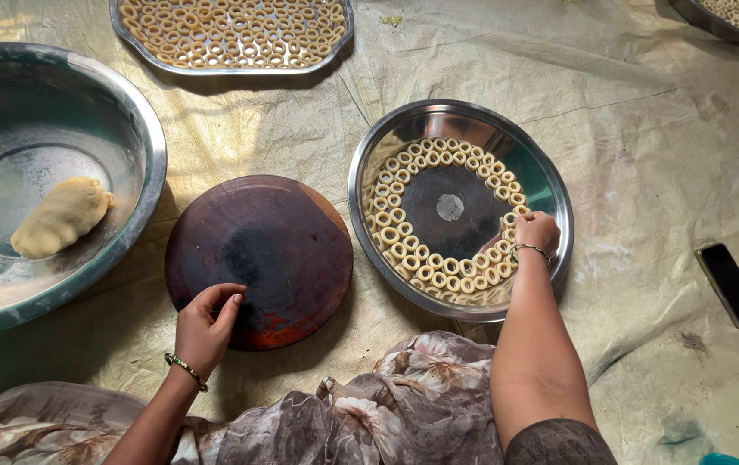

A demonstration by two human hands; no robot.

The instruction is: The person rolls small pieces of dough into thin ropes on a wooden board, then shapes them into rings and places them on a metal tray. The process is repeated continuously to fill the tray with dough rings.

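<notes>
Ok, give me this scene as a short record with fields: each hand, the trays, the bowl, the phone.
left hand: resting on the edge of the round board
right hand: at the dough rings in the round tray, fingers pinched
far tray: full of rings
bowl: holds one dough lump
phone: on the sheet, right of the round tray

Under my hands is a wrinkled yellowish sheet [645, 129]. On it lie a dark round board [259, 258] at my left hand, a steel plate [550, 185] at my right hand, a big bowl [150, 155] further left, a black phone [730, 285] further right.
</notes>
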